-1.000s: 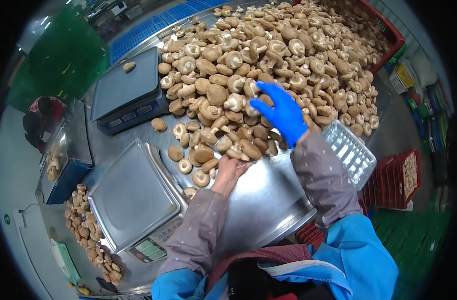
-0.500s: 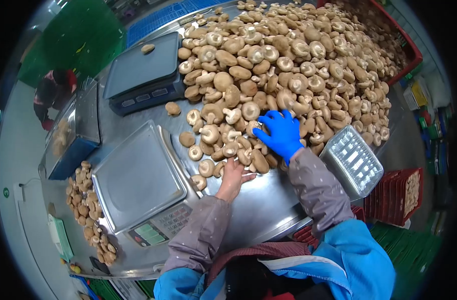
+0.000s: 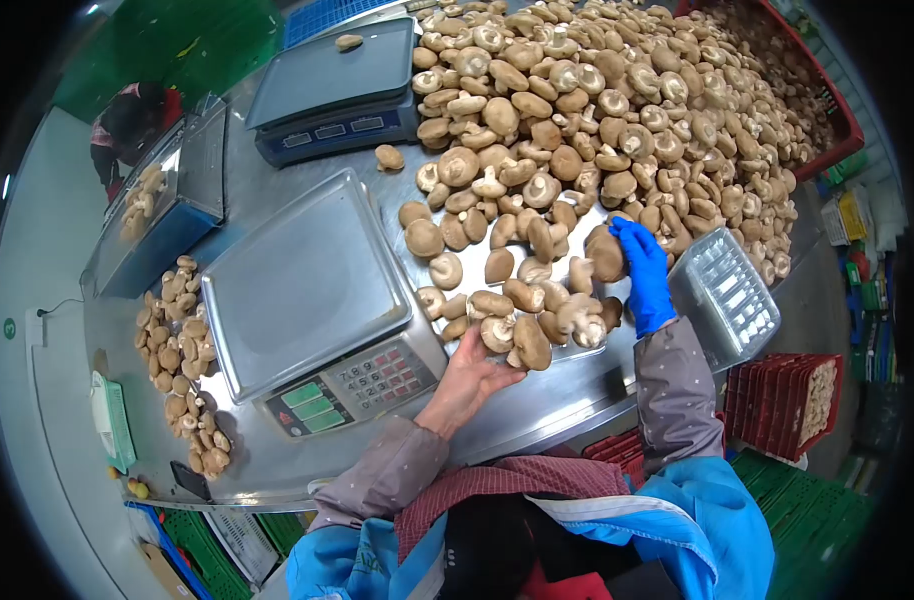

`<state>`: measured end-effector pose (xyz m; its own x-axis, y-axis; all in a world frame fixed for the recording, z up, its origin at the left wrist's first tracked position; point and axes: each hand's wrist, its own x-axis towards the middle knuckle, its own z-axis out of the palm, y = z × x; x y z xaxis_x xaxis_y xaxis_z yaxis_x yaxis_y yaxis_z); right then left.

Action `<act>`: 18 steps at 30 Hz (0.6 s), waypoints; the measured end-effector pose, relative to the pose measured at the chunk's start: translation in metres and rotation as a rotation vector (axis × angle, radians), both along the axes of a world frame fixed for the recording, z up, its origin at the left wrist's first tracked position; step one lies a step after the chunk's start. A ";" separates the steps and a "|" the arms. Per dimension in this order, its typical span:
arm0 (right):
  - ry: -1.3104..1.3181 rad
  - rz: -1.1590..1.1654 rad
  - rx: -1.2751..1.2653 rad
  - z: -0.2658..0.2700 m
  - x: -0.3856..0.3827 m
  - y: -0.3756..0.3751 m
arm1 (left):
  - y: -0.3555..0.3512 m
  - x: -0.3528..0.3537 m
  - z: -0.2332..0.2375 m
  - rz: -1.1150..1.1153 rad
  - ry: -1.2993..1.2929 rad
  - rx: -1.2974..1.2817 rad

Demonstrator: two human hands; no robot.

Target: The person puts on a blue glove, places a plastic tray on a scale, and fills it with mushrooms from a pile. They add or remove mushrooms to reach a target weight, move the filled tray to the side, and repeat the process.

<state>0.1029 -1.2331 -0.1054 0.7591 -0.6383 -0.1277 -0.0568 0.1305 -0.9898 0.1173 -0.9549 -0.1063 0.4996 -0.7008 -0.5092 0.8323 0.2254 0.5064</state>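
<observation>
Brown shiitake mushrooms (image 3: 587, 150) with pale stems lie heaped on the metal table. My left hand (image 3: 469, 388), bare, is low in front of the heap, fingers and thumb curved about a pair of mushrooms (image 3: 530, 343) near the table's front. My right hand (image 3: 645, 280), in a blue glove, has its fingers closed against a large mushroom cap (image 3: 606, 256). Several loose mushrooms (image 3: 581, 318) sit between the two hands. Parts of the left fingers are hidden behind the mushrooms.
A scale (image 3: 307, 290) with a keypad stands left of my left hand, a second scale (image 3: 332, 75) behind it. A clear plastic tray (image 3: 727, 295) rests to the right. Red crates (image 3: 777, 405) stand below the table's right side. Another person (image 3: 127, 130) is at far left.
My right hand has moved right and down off the heap, onto a large mushroom. Mushrooms have been drawn forward to my left hand. The camera view has shifted.
</observation>
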 end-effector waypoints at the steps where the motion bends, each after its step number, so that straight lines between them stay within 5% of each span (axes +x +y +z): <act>1: 0.000 -0.015 0.002 0.005 -0.003 0.002 | 0.006 0.001 0.007 0.002 -0.004 0.000; 11: 0.039 0.236 -0.122 0.051 0.026 0.085 | 0.095 0.042 0.067 0.131 -0.197 -0.057; 18: 0.008 0.536 -0.082 0.046 0.051 0.156 | 0.193 0.087 0.075 0.353 -0.430 0.230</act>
